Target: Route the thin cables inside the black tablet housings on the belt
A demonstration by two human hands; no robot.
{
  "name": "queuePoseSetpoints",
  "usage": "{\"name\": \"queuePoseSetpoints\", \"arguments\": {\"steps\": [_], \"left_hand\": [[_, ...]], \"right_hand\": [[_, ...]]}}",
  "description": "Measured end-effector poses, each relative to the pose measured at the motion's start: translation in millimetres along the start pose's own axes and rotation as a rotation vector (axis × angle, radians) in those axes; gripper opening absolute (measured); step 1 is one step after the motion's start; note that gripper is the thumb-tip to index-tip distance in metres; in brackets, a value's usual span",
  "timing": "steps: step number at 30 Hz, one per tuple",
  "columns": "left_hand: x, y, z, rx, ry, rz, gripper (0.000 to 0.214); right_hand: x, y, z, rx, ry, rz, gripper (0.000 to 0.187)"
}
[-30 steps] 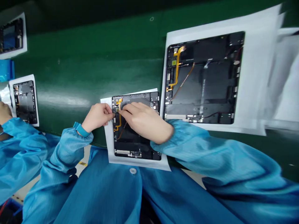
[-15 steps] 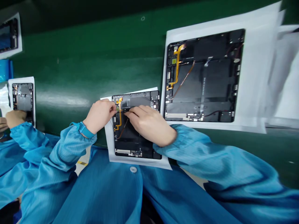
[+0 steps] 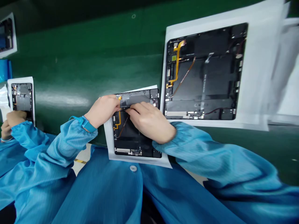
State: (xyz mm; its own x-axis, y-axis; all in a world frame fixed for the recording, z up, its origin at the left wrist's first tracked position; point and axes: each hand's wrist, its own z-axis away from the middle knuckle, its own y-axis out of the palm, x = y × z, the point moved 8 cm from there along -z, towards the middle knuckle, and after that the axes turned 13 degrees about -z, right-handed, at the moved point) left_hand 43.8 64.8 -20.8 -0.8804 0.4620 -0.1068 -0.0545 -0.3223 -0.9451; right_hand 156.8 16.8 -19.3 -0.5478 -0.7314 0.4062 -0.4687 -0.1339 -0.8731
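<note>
An opened tablet (image 3: pixel 130 137) lies on a white sheet (image 3: pixel 140 160) in front of me, its dark inner parts facing up. Along its left side runs a yellow-orange flex cable (image 3: pixel 119 118), and a thin brown strip (image 3: pixel 123 127) slants beside it. My left hand (image 3: pixel 104 109) is closed in a pinch at the tablet's upper left, over the top of the flex cable. My right hand (image 3: pixel 149 121) reaches in from the right, thumb and fingers pinched close to the left fingertips. Whatever lies between the fingertips is too small to make out.
To the right, a second opened tablet (image 3: pixel 219 81) rests on white sheets (image 3: pixel 259 93). At the left, another person's hands (image 3: pixel 16 119) work at an opened tablet (image 3: pixel 23 96). One more tablet (image 3: pixel 6 34) sits at the upper left of the green table (image 3: pixel 93 62).
My left hand has shifted right and slightly up, now covering more of the flex cable's top. My right hand stays nearly in place. The view has moved slightly.
</note>
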Motion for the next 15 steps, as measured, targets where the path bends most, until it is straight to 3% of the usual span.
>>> {"name": "queuePoseSetpoints", "arguments": {"steps": [9, 15], "left_hand": [[-7, 3.8, 1, -0.146, 0.104, 0.125, 0.012], [-13, 5.0, -5, -0.062, 0.065, 0.113, 0.012]], "right_hand": [[0, 0, 2, 0.004, 0.004, 0.015, 0.027], [-3, 2, 4, 0.019, 0.05, -0.018, 0.03]]}}
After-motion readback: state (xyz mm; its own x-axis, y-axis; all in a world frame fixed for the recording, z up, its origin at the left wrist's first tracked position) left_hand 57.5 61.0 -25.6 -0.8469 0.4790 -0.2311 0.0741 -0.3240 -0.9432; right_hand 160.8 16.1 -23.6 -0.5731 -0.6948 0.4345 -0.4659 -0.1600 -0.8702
